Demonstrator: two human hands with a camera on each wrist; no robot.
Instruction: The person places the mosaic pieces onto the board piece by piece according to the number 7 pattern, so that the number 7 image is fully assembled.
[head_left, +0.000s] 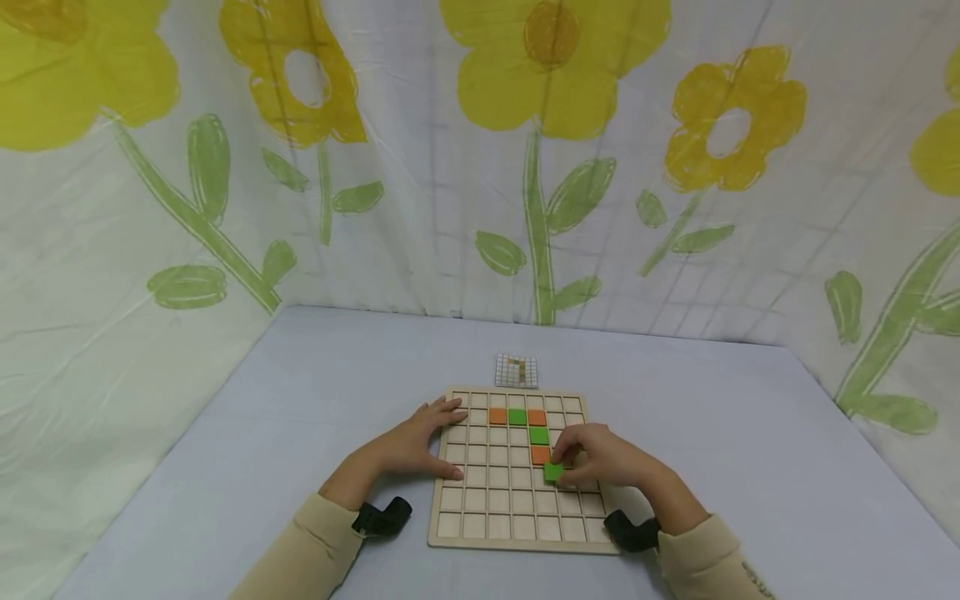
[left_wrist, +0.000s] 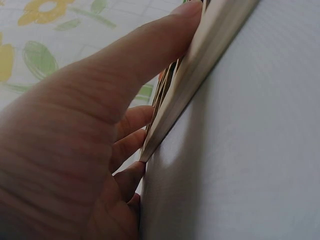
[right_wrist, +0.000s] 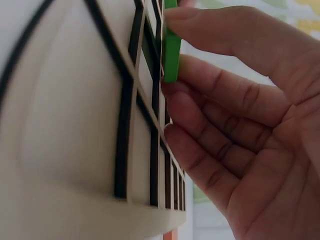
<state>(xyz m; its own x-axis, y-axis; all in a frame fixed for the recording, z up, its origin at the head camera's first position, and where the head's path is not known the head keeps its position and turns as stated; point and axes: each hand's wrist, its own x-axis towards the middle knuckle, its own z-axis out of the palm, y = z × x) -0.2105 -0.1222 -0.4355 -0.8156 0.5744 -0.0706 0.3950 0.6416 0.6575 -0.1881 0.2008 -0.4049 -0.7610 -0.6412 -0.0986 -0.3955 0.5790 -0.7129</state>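
A wooden grid board (head_left: pixel 450 547) lies on the table, with orange tiles (head_left: pixel 498 416) and green tiles (head_left: pixel 517 417) set in some of its squares. My right hand (head_left: pixel 600 457) pinches a green tile (head_left: pixel 553 472) between thumb and fingers, just below the lowest orange tile (head_left: pixel 540 455). In the right wrist view, that green tile (right_wrist: pixel 172 57) stands at the board's surface, thumb on its side. My left hand (head_left: pixel 408 442) rests on the board's left edge, fingers spread, thumb (left_wrist: pixel 165 40) over the rim in the left wrist view.
A small pattern card (head_left: pixel 517 371) with a grid and coloured squares lies just behind the board. Pale cloth covers the table (head_left: pixel 360 358), and a curtain (head_left: pixel 405 208) with painted yellow flowers hangs behind it. Each wrist wears a black camera mount (head_left: pixel 384 517).
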